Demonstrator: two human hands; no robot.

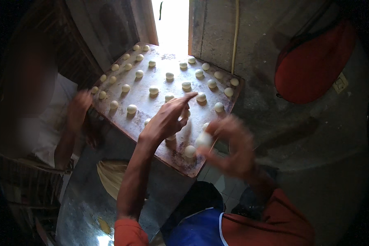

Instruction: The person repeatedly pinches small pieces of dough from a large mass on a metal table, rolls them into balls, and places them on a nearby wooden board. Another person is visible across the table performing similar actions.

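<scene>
My left hand [167, 118] reaches over a floured board [143, 96], its index finger stretched toward a pale round dough ball [201, 97]. Another dough ball [185, 114] shows in the gap between that hand's index finger and thumb, seemingly resting on the board. Over the board's near right corner, my right hand [233, 145] is smeared by motion. Between its thumb and fingers is a whitish dough ball [203, 140]. Just beside it on the board lies a further dough ball [190, 151]. Several more sit spaced in rows across the board, some partly hidden by my hands.
Another person's hand [78, 108] is near the board's left edge. A dark table [94, 201] with a tan cloth [111, 175] stands at the near left. On the right wall hangs a red bag [311, 67]. A bright opening [171, 24] lies beyond the board.
</scene>
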